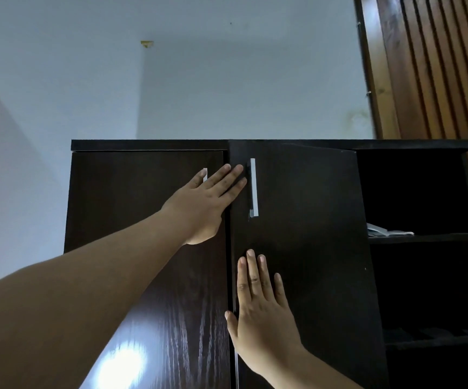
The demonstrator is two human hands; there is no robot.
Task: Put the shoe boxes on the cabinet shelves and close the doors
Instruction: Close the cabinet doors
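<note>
Now your left hand (204,203) lies flat, grip wide, across both doors at 12 o'clock; your right hand (260,313) presses flat, grip wide, on the ajar right door (311,248) at 6.

Dark brown wood-grain cabinet (148,248) (silver handle (253,187)) against a pale wall (171,80).

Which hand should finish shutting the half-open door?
Right. The right hand already lies flat on the half-open door, below its handle. The left hand spans the seam, mostly over the closed door.
</note>
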